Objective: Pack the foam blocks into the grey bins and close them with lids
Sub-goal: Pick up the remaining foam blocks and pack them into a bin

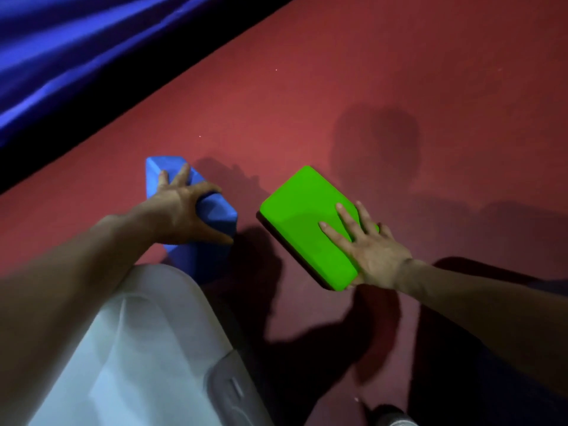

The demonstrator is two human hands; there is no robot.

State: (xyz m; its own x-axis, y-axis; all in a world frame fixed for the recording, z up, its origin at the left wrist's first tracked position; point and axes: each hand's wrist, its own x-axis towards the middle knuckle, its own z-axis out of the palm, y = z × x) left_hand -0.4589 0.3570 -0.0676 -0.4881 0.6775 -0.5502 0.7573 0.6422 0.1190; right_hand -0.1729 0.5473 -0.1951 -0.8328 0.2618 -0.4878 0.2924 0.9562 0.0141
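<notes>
A blue foam block (215, 210) stands tilted on the red floor at centre left. My left hand (181, 207) grips it from above, fingers spread over its top and thumb wrapped round its near side. To its right a green foam block (301, 222) lies at a slant just above the floor. My right hand (365, 244) holds its near right corner, with straight fingers on its top face and the thumb hidden under the edge. The open grey bin (196, 305) sits below the blue block, its pale inside showing.
The red carpet (368, 87) stretches away ahead and to the right. A shiny blue cloth (76, 56) hangs along the upper left, with a dark gap beneath it. Part of a shoe (393, 416) shows at the bottom edge.
</notes>
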